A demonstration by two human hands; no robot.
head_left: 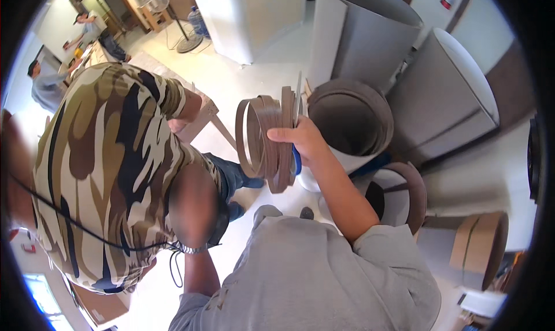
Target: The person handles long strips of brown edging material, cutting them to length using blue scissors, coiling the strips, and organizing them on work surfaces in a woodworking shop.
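The coil (267, 137) of brown strip is hanging upright in front of the person, well above the floor. The right hand (307, 139) is gripping it at its right side; the thumb is lying across the loops, and the other fingers are closing behind, largely hidden. A blue-handled tool (298, 160) is standing between coil and palm, its blade pointing upward. A strip (224, 133) is running from the coil's left side toward a wood part (199, 120); whether it is joining the coil cannot be told. The left hand (193, 207) is showing as a blur above a watch (193, 249); its finger state and any held item cannot be told. A co-worker in a camouflage shirt (107, 175) is standing just beside it. To the right, open-topped cylinders are standing close together. The brown roll (383, 108) is holding further brown layers inside its rim, its inside appearing dark. Behind it, a tall grey roll (378, 39) is standing upright, and a second grey roll (442, 94) is leaning. Nearer, a low roll (417, 195) is containing a black piece (376, 199) and grey material. A tan roll (480, 241) is lying beyond, dark-banded outside.
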